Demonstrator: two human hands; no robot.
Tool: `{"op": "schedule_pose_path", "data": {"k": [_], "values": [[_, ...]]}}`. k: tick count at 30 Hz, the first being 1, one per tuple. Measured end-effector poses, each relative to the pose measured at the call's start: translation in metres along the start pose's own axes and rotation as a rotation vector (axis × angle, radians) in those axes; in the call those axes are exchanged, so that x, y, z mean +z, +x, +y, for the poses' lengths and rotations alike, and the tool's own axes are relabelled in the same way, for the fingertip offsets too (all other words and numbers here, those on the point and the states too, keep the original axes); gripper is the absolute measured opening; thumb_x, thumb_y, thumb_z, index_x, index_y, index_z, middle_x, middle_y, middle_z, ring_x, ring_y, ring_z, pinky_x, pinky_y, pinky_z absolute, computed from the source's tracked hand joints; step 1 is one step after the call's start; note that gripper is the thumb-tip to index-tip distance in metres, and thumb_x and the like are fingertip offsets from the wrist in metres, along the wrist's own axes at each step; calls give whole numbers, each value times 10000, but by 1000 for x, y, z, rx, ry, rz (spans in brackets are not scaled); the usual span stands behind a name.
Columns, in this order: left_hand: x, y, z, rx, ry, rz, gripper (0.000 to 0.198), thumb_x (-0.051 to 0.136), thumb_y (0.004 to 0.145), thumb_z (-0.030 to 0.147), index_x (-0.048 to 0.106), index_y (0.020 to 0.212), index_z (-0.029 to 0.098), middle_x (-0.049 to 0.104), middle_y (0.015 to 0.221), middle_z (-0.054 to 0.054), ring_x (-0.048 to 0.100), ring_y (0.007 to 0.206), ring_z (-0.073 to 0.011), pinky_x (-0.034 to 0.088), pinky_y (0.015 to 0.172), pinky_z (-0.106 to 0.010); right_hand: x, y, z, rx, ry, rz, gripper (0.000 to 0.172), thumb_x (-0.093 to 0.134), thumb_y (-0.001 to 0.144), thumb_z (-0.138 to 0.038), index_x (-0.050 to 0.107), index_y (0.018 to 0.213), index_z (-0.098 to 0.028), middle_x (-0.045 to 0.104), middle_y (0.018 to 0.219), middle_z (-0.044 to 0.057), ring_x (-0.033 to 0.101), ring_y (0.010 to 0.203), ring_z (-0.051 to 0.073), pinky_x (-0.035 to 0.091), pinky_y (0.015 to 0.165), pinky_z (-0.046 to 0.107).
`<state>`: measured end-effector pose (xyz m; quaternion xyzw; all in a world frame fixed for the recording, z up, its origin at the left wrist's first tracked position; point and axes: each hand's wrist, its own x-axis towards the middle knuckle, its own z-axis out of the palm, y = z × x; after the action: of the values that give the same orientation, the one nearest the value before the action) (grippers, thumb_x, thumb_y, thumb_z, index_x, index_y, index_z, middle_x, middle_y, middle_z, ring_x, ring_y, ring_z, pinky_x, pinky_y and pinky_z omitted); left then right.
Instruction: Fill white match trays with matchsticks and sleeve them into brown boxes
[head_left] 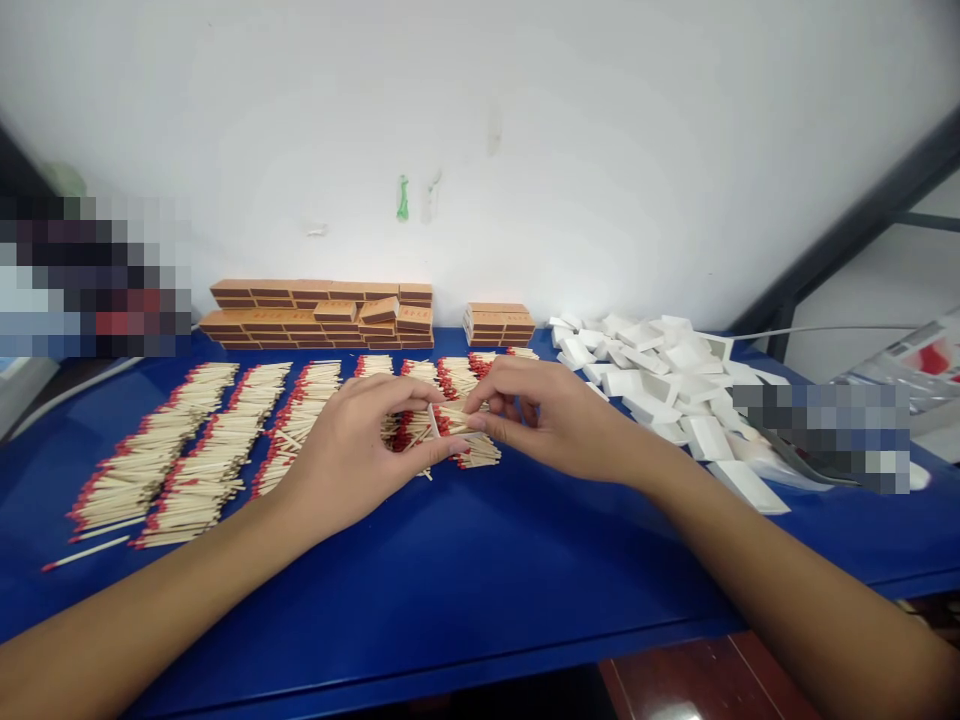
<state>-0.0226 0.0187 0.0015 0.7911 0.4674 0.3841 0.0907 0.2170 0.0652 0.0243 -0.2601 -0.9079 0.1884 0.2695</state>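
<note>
Over the rows of matches, my left hand (352, 440) grips a small white matchbox tray (434, 421) between its thumb and fingers. Red-headed matches (452, 416) lie inside that tray. My right hand (551, 415) is closed at the tray's right end, its thumb and index finger pinching the wooden ends of matches there. Part of the tray is hidden behind my fingers. Several rows of loose matches (202, 480) spread over the blue table (450, 600), to the left of my hands and under them.
Stacks of orange matchboxes (322, 318) stand along the wall, with a smaller stack (500, 324) to their right. A heap of white matchbox trays (660, 370) covers the right side. A lone match (86, 553) lies at the left. A clear plastic bag (930, 360) is at the far right.
</note>
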Motion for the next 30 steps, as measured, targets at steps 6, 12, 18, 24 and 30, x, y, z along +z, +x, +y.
{"op": "schedule_pose_path", "data": {"k": [6, 12, 18, 24, 30], "values": [[2, -2, -3, 27, 3, -11, 364, 812, 842, 514, 733, 1064, 237, 747, 952, -20, 685, 834, -214, 517, 790, -355, 1, 0, 3, 4, 10, 22, 66, 648, 977, -241, 701, 971, -202, 624, 831, 0, 523, 708, 125, 400, 643, 265], [2, -3, -2, 34, -26, -20, 350, 805, 853, 504, 736, 1076, 243, 757, 1010, -23, 700, 878, -214, 526, 800, -347, -1, -1, -1, 4, -27, -9, 118, 666, 980, -287, 709, 917, -197, 610, 784, -4, 532, 722, 132, 403, 655, 272], [2, -2, -3, 30, -24, -33, 342, 812, 853, 483, 734, 1085, 244, 757, 1024, -22, 696, 909, -219, 521, 830, -361, -4, -2, -3, -35, -12, -11, 73, 665, 974, -235, 726, 993, -199, 622, 829, 2, 538, 742, 128, 413, 663, 264], [1, -2, -2, 37, -62, -42, 341, 822, 850, 464, 734, 1105, 255, 765, 1074, -9, 708, 986, -219, 526, 891, -357, -2, -2, -4, -46, 47, -21, 73, 681, 952, -183, 740, 987, -208, 637, 843, 4, 557, 757, 129, 438, 687, 263], [1, -3, 0, 9, -64, -54, 340, 808, 851, 488, 741, 1096, 262, 766, 1083, -16, 712, 990, -234, 535, 891, -375, -2, -1, -6, -7, 19, -18, 107, 707, 955, -286, 725, 900, -196, 617, 782, -3, 537, 719, 130, 416, 660, 276]]}}
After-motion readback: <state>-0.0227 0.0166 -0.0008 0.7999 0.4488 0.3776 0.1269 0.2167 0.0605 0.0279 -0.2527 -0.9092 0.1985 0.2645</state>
